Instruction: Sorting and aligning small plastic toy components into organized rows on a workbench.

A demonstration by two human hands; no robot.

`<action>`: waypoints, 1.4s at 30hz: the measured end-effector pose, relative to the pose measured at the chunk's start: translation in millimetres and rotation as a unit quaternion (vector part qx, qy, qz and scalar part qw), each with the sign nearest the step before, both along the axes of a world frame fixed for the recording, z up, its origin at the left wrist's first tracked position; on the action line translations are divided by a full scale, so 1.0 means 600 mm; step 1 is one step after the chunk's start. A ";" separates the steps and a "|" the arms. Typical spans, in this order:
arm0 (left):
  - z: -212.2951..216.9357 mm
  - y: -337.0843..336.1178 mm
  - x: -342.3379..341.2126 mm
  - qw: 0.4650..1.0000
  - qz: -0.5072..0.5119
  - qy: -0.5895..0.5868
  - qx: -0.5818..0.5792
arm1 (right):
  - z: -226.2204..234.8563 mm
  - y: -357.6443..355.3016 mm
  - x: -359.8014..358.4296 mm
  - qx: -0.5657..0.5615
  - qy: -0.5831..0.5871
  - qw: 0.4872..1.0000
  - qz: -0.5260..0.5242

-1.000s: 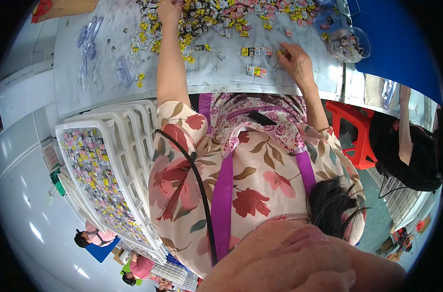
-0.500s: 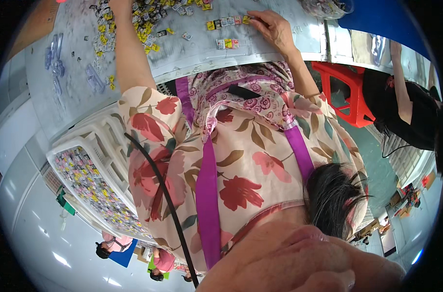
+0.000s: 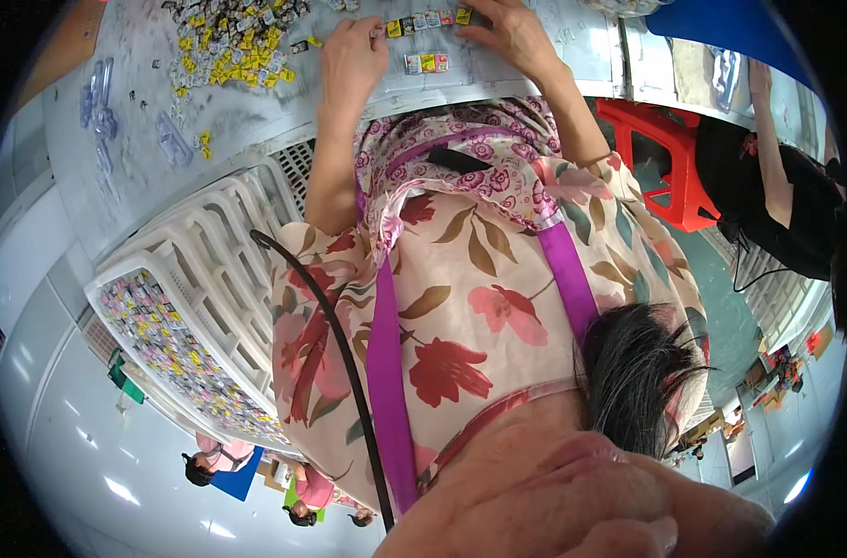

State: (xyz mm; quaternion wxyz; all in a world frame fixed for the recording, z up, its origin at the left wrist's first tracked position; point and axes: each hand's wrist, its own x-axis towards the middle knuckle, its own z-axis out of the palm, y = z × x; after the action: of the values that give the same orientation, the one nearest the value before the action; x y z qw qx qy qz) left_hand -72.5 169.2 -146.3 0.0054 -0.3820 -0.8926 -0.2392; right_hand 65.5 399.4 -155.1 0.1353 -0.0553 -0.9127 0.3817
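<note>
One left-to-right row of small packets (image 3: 423, 20)

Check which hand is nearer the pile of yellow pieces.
Left. The left hand rests just to the right of the pile of yellow pieces; the right hand is farther right, beyond the row of small blocks.

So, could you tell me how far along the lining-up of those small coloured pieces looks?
A short row of pieces already lies lined up, with a second small group just below it. In hand: the left hand and right hand both rest at the row's ends. Left: a big loose pile on the grey table, plus a white crate filled with more.
</note>
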 end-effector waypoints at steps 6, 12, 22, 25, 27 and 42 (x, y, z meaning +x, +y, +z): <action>-0.003 -0.004 -0.013 0.995 -0.061 -0.073 -0.023 | -0.018 -0.004 -0.012 0.041 -0.001 0.998 0.037; -0.030 -0.010 -0.037 0.992 -0.074 -0.094 -0.035 | -0.005 -0.025 -0.023 0.042 0.025 0.998 0.041; -0.037 0.001 -0.041 0.992 -0.105 -0.061 -0.027 | -0.032 -0.038 -0.043 0.133 0.027 0.990 0.033; -0.045 -0.008 -0.041 0.990 -0.132 -0.038 0.017 | -0.027 -0.042 -0.041 0.141 0.058 0.988 0.031; -0.046 -0.018 -0.040 0.991 -0.126 -0.053 0.013 | -0.020 -0.047 -0.041 0.138 0.055 0.989 0.023; -0.016 -0.022 -0.020 0.993 -0.106 -0.052 -0.002 | -0.024 -0.047 -0.038 0.142 0.084 0.986 0.018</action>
State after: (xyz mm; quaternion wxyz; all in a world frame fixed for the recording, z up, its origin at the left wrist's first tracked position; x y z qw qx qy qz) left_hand -84.6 156.2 -155.8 -0.0675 -0.4618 -0.8465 -0.2560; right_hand 42.4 371.1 -169.7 0.2109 0.0127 -0.9439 0.2539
